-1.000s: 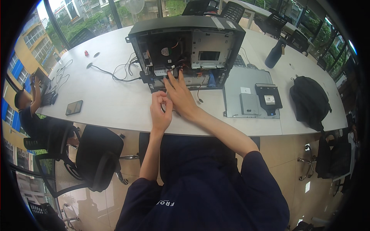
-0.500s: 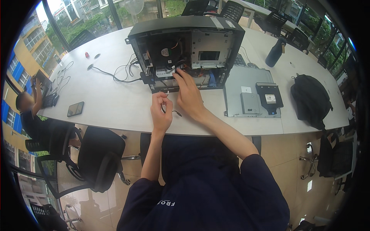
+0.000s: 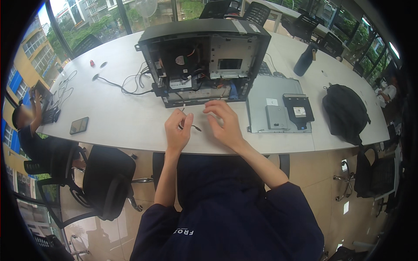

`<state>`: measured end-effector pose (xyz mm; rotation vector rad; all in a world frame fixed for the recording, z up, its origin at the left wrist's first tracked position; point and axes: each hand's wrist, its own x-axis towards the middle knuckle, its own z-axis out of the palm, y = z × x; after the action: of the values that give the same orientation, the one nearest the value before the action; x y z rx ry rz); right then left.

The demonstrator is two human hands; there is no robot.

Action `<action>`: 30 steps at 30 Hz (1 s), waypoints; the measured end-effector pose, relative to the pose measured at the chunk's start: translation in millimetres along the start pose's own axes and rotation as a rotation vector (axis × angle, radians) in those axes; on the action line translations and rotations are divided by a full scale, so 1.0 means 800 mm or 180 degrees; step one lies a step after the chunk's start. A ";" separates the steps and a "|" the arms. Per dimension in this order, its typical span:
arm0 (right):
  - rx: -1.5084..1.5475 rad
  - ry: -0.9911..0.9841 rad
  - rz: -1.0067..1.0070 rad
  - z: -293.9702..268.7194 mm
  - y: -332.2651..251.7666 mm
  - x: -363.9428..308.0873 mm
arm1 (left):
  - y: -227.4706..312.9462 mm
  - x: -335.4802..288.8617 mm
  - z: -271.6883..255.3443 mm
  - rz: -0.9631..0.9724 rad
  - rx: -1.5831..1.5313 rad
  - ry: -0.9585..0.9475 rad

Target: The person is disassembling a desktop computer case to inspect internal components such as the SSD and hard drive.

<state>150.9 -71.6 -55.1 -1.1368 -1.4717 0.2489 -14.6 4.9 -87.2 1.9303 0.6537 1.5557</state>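
An opened black desktop computer case (image 3: pixel 261 52) stands on the table, its inside facing me, showing a fan (image 3: pixel 180 61), a metal bracket (image 3: pixel 228 46) and several wires. In front of it, my left hand (image 3: pixel 177 132) is closed around a short dark cable (image 3: pixel 197 128). A small white tip pokes up above the fingers, and the cable's other end sticks out toward my right hand; the fingers hide its middle. My right hand (image 3: pixel 226 129) is just in front of the case's lower edge, fingers apart and curved, with nothing in them.
Right of the case, a grey metal side panel (image 3: pixel 278 93) carries a silver drive (image 3: pixel 277 117) and a black drive caddy (image 3: pixel 298 112). Farther right are a dark bottle (image 3: pixel 305 59) and a black backpack (image 3: pixel 345 113). A phone (image 3: pixel 79 125) lies left; a person (image 3: pixel 28 126) sits beyond it.
My right hand has come out of the case's interior, back toward me, and its fingers have spread. My left hand still holds the cable. The whole view has shifted slightly.
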 end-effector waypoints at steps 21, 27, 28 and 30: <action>-0.2356 0.0809 0.2211 -0.395 0.135 -0.071 | 0.012 0.001 0.005 -0.0240 0.0333 -0.0705; -0.2105 0.0954 0.2426 -0.401 0.131 -0.058 | 0.017 0.002 0.004 -0.0209 0.0349 -0.0728; -0.2393 0.0969 0.2249 -0.402 0.128 -0.058 | 0.017 0.001 0.005 -0.0203 0.0357 -0.0718; -0.2664 0.0977 0.2055 -0.403 0.118 -0.052 | 0.015 0.000 0.005 -0.0261 0.0364 -0.0747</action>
<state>464.5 -198.0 -59.6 -2.2106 -0.8873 -0.1291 -10.5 -4.2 -79.2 2.1019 0.7227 1.2418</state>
